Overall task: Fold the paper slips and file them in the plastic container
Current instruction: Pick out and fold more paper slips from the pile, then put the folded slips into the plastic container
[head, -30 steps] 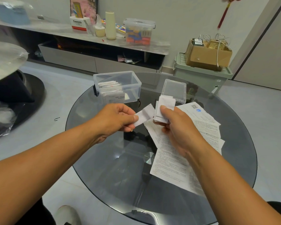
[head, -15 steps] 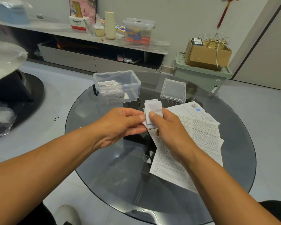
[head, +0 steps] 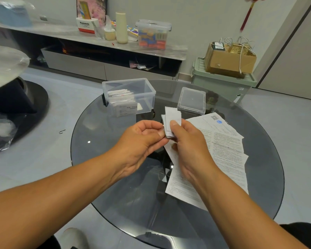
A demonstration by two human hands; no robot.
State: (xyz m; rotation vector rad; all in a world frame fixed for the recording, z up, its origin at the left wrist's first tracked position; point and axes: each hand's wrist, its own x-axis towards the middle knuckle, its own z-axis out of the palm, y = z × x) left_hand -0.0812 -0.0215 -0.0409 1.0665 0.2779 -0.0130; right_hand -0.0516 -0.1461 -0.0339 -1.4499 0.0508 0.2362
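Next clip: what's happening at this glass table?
A person is folding a small white paper slip, gripped between the right hand and the left hand above the round dark glass table. The open clear plastic container behind already holds filed slips, and its clear lid lies beside it. A pile of printed white sheets waits under the right hand.

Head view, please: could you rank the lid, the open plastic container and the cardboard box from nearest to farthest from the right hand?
From the right hand, which pinches the folded slip:
1. Lid, on the glass table just beyond the hand.
2. Open plastic container, on the table, beyond and to the left.
3. Cardboard box, off the table on the green bin, far right.
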